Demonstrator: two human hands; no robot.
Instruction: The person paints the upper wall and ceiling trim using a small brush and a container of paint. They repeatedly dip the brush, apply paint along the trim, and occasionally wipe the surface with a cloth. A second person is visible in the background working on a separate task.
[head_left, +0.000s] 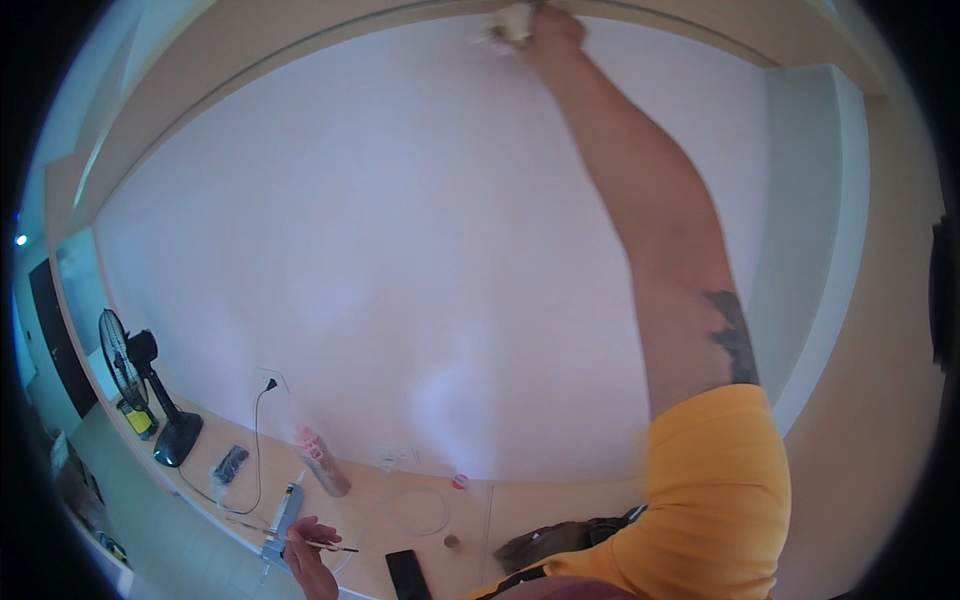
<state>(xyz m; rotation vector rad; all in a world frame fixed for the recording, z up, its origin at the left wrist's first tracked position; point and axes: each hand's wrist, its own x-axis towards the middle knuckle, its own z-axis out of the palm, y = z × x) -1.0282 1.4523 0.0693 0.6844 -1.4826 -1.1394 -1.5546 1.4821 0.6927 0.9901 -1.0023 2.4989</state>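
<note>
My right hand (556, 31) is raised at the top of the view, at the end of my outstretched arm. It grips a crumpled whitish cloth (511, 28) against the top of the white wall panel (420, 225), just below the wooden trim (330, 31). The cloth is blurred. Low in the view, my left hand (309, 551) holds a thin tool (330, 547) with a slender handle between its fingers; its kind is too small to tell. Behind that hand a caulking gun (282, 517) with a cartridge lies across the wooden counter (375, 517).
A black fan (178, 439) stands at the counter's left end, near a plugged-in cord (257, 435). A pinkish bottle (324, 465), a phone (409, 574), a small round object (451, 541) and a dark bag (547, 541) are on the counter. A side panel (799, 225) bounds the right.
</note>
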